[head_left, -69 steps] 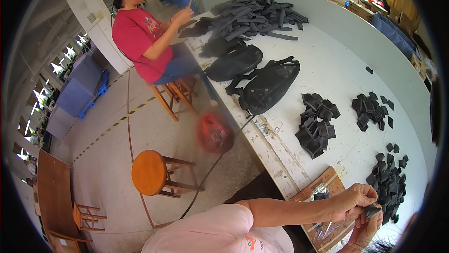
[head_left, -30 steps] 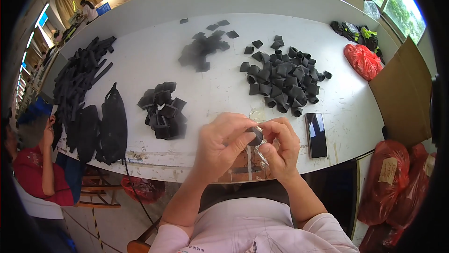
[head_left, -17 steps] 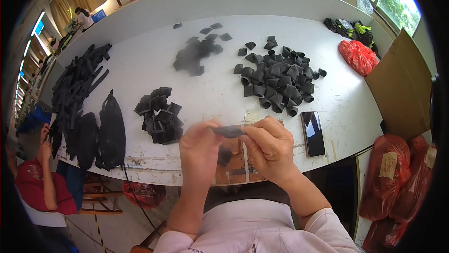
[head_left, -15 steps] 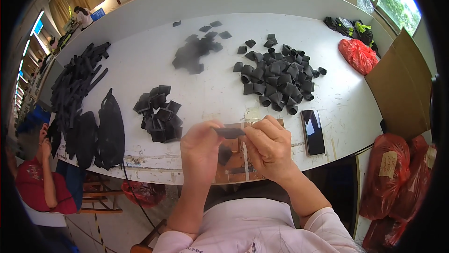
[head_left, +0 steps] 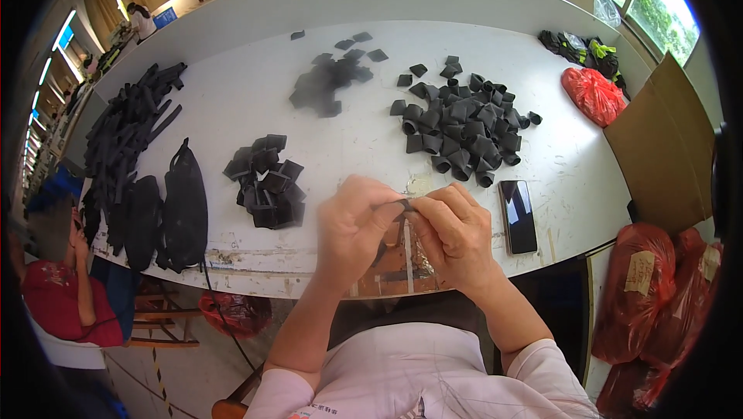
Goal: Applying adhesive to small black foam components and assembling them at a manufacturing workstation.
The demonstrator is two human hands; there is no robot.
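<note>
Above the near edge of the table, my left hand (head_left: 356, 225) and my right hand (head_left: 458, 239) meet fingertip to fingertip. Both pinch one small black fabric piece (head_left: 404, 205), mostly covered by the fingers. Under them lies a brown board (head_left: 393, 268), with a dark patch on it partly hidden behind my left hand. Left of my hands is a heap of flat, folded black pieces (head_left: 272, 191). Farther right sits a larger pile of short black fabric tubes (head_left: 464, 129), many with round open ends. Another group of black pieces (head_left: 331, 82) looks hazy at the far middle.
Long black strips (head_left: 128, 129) and dark elongated bundles (head_left: 184, 210) cover the table's left side. A phone (head_left: 518, 218) lies right of my hands. Beyond are a red bag (head_left: 593, 96) and a cardboard sheet (head_left: 665, 144). A co-worker in red (head_left: 66, 303) sits at left.
My hands have drawn closer together. My left hand has moved right and turned inward, and the black piece, earlier stretched flat between them, is now bunched at the fingertips.
</note>
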